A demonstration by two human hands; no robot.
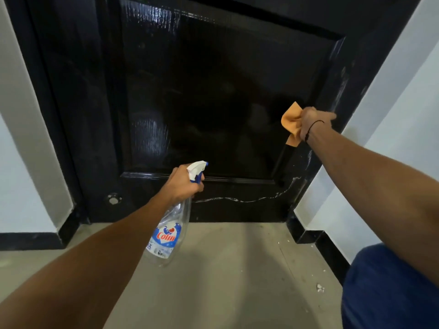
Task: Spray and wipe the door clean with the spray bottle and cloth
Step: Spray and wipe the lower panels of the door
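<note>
Glossy black panelled wooden door (213, 96) fills the upper middle of the head view, lower half visible, with a raised rectangular panel and light reflections on its left side. The left hand (184, 184) is wrapped around the neck of a clear plastic spray bottle with a white and blue trigger head (169, 224), fingers at the trigger, nozzle aimed at the door's bottom rail just below the panel edge. Bottle body hangs down and tilts toward the camera; red and blue "Colin" label readable, liquid level hard to tell. The right hand (313, 123) clutches a crumpled orange cloth (292, 123), bunched in the fist, held against the right edge of the panel near the moulding. A thin black band (313, 127) circles the right wrist. White wavy streak (249, 198) runs along the bottom rail from near the bottle toward the right stile, with more whitish smears up the right frame. A small round metal fitting (113, 198) sits low on the door's left side. Grey concrete floor (225, 269) below, with a few white specks at right. White walls with black skirting (31, 241) on both sides. Blue trouser knee (389, 293) at bottom right.
</note>
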